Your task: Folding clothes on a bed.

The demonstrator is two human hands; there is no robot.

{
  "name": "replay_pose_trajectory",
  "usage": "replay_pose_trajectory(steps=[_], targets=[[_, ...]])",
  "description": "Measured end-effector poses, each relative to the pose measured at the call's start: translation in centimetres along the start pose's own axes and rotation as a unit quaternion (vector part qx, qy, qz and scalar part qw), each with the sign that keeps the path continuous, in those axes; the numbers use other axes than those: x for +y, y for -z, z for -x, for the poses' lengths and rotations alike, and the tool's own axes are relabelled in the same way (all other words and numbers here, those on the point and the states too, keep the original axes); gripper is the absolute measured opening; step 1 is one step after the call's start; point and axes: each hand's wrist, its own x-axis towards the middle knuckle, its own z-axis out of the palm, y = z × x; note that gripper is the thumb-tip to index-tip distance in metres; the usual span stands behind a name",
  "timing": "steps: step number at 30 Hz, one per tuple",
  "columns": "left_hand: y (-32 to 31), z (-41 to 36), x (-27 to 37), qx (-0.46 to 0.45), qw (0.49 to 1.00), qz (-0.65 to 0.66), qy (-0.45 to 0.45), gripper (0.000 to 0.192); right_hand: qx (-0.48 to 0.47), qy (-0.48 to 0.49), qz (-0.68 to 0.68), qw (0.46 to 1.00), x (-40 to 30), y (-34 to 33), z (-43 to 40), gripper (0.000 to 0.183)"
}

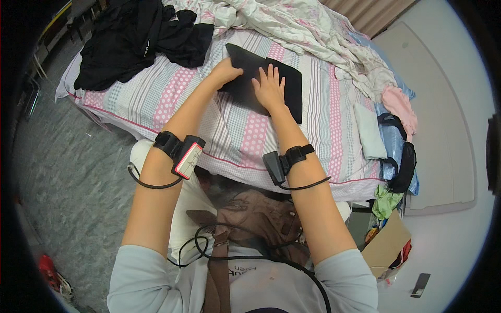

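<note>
A dark folded cloth, apparently a black garment (292, 90), lies on the striped bed sheet (258, 135) in front of me. My left hand (226, 73) grips its left side, thumb on top and the other fingers mostly hidden. That side of the cloth is blurred and looks slightly raised. My right hand (270, 88) rests palm down on the middle of the cloth, fingers spread, holding nothing. Both forearms wear a strapped black device with a cable: the left device (188, 154) bears a label with writing, the right device (276, 166) does not.
Black clothing (121, 43) lies heaped at the bed's far left, and a crumpled floral quilt (274, 21) behind. Along the right edge are a pale folded cloth (370, 131), a pink cloth (400, 107) and a green cloth (386, 201). A cardboard box (387, 244) stands below, beside the wall.
</note>
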Motion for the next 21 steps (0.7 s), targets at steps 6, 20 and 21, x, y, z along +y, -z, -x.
replay_pose_trajectory(steps=[6,20,21], targets=[[-5.4,-2.4,3.6,0.056,0.975,-0.146,-0.157,0.055,-0.08,-0.138,-0.533,0.831,2.5,2.7,-2.1,0.049],[-14.9,-2.3,1.6,-0.125,0.932,-0.302,-0.157,0.034,-0.136,-0.373,-0.788,0.47,5.9,6.0,0.8,0.04],[-14.1,-3.0,1.9,-0.244,0.902,-0.32,-0.159,0.032,-0.139,-0.372,-0.79,0.467,5.6,5.5,0.6,0.04]])
